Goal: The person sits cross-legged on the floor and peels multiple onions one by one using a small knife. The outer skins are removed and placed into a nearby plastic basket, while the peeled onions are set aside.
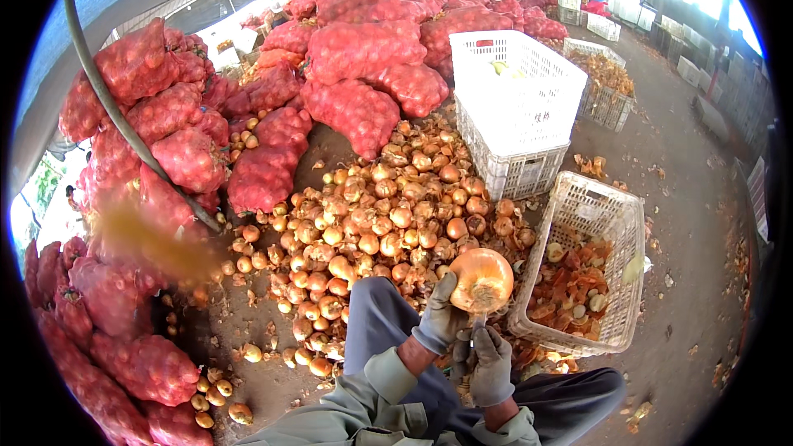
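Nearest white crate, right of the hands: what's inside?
Loose brown onion skins with a few pale round pieces, perhaps onion ends. They cover the bottom of the crate, hiding anything deeper.

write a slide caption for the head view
A gloved left hand holds an onion near the gloved right hand, beside a crate of onion skins.

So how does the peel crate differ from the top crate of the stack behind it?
The peel crate looks dingy; the top crate is brighter white. The peel crate stands on the ground, while the top crate rests on another crate. The peel crate holds loose onion skins; the top crate shows something pale green, too unclear to identify. Both are open-topped with slotted walls.
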The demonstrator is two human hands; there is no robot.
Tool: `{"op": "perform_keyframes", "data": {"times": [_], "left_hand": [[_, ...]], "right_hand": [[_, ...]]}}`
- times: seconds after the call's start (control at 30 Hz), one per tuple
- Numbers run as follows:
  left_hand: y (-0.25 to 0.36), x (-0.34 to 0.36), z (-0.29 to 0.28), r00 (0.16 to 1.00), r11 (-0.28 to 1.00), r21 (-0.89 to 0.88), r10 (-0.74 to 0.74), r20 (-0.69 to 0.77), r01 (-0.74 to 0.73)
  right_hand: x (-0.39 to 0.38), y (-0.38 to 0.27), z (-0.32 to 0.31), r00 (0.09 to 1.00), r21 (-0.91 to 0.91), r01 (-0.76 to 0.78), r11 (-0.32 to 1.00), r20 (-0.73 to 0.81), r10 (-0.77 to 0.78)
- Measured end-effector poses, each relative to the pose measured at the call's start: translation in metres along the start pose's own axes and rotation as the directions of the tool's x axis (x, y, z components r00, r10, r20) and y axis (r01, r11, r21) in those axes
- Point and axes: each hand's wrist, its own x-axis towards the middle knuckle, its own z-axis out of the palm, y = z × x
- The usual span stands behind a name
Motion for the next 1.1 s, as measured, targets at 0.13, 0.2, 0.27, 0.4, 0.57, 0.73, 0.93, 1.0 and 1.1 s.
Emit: {"op": "perform_keyframes", "data": {"times": [0.13, 0.2, 0.27, 0.4, 0.57, 0.73, 0.93, 1.0, 1.1], "left_hand": [[-0.010, 0.019, 0.026, 0.966, 0.955, 0.150, 0.258, -0.001, -0.255], [-0.006, 0.022, 0.030, 0.955, 0.940, 0.219, 0.286, -0.084, -0.262], [0.003, 0.026, 0.015, 0.947, 0.928, 0.286, 0.288, -0.143, -0.239], [0.017, 0.027, 0.034, 0.953, 0.942, 0.144, 0.302, 0.031, -0.303], [0.011, 0.019, 0.017, 0.928, 0.900, 0.235, 0.372, 0.023, -0.366], [-0.002, 0.014, 0.033, 0.891, 0.727, 0.517, 0.387, 0.236, -0.452], [0.011, 0.003, 0.039, 0.881, 0.261, 0.845, 0.219, 0.420, -0.467], [0.010, 0.008, 0.041, 0.795, -0.012, 0.832, 0.288, 0.533, -0.554], [-0.002, 0.011, 0.038, 0.807, 0.130, 0.842, 0.390, 0.443, -0.524]], "right_hand": [[0.006, -0.012, 0.008, 0.996, 0.030, 0.091, 0.995, 0.005, -0.091], [0.042, 0.017, -0.028, 0.777, -0.509, 0.585, 0.632, 0.129, -0.616], [0.035, -0.005, -0.023, 0.621, -0.879, 0.476, -0.016, 0.349, -0.702], [0.035, -0.025, -0.032, 0.525, -0.848, 0.432, -0.306, 0.513, -0.679], [0.047, -0.033, -0.037, 0.946, -0.078, 0.320, 0.944, -0.031, -0.323], [0.057, -0.042, -0.045, 0.981, 0.320, 0.040, 0.947, 0.168, -0.099], [0.035, -0.067, -0.055, 0.938, -0.085, 0.327, 0.941, 0.148, -0.313], [0.039, -0.064, -0.054, 0.925, -0.123, 0.381, 0.917, 0.069, -0.375], [0.037, -0.062, -0.044, 0.904, -0.103, 0.427, 0.898, 0.029, -0.426]]}}
